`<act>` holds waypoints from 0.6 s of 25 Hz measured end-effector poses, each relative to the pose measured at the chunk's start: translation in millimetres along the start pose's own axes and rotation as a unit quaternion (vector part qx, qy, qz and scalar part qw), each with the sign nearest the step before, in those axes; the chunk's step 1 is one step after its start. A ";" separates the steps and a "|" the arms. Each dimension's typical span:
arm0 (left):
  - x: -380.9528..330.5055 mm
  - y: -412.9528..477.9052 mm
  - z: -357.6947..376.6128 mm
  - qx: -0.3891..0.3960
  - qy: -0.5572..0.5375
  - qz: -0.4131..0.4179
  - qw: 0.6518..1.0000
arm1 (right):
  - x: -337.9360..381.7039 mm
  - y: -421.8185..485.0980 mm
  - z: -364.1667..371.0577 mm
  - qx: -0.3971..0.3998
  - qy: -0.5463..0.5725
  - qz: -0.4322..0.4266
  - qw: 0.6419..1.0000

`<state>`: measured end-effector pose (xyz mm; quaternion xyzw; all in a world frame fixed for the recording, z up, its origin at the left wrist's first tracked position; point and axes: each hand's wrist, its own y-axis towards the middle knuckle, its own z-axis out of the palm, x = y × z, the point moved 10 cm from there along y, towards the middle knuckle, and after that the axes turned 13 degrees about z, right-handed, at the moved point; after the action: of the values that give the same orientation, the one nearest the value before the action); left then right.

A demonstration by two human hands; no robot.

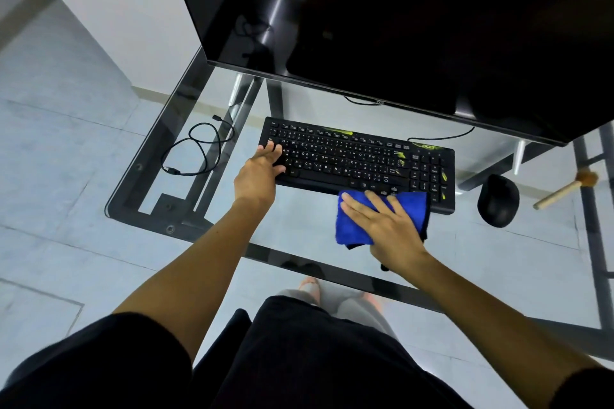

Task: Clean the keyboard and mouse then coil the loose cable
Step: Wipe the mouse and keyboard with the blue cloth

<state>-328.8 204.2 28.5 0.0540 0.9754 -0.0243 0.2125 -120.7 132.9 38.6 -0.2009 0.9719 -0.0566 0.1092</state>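
Note:
A black keyboard (358,159) with yellow-green marks lies on the glass desk (206,229). My left hand (257,173) rests flat on the keyboard's left end, fingers spread over the keys. My right hand (385,224) presses a folded blue cloth (352,226) against the keyboard's front edge, near the right of its middle. A black mouse (497,201) sits on the glass to the right of the keyboard. A loose black cable (199,149) lies in untidy loops on the glass at the left, apart from both hands.
A large dark monitor (398,26) stands behind the keyboard and overhangs it. A small wooden-handled brush (564,189) lies at the far right. The desk's dark metal frame shows through the glass. My legs and a chair edge are below the front edge.

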 end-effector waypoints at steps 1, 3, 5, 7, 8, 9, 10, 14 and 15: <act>-2.3 0.6 2.3 0.021 0.047 0.012 0.999 | -21.6 -8.6 7.6 0.015 -0.023 0.021 0.999; -8.6 0.2 7.0 0.062 0.139 0.038 0.988 | -50.6 -23.4 17.4 0.050 -0.046 0.047 0.997; -8.1 0.8 12.5 0.089 0.171 0.043 0.980 | -53.6 -24.8 18.5 0.042 -0.050 0.054 0.996; -1.0 2.4 15.3 0.091 0.160 0.033 0.982 | -33.2 -12.8 8.6 0.020 -0.025 0.050 0.998; 2.2 3.7 15.3 0.088 0.147 0.027 0.985 | -16.1 -4.1 1.1 0.013 -0.003 0.039 0.999; 3.8 2.8 14.8 0.084 0.136 0.017 0.987 | 3.6 4.1 -4.2 0.021 0.023 0.017 0.999; 4.1 2.3 15.2 0.080 0.124 0.009 0.989 | 21.7 12.0 -8.9 0.026 0.055 -0.009 0.998; 8.5 2.9 12.0 0.021 -0.011 -0.014 1.000 | 29.0 20.6 -9.2 0.055 0.096 -0.013 0.994; 9.7 2.8 12.9 0.011 -0.029 -0.010 0.999 | 14.8 14.9 -4.0 0.057 0.102 0.004 0.993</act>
<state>-332.0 207.0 12.6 0.0457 0.9690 -0.0392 0.2397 -140.5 140.7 37.5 -0.1839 0.9739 -0.1313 0.0208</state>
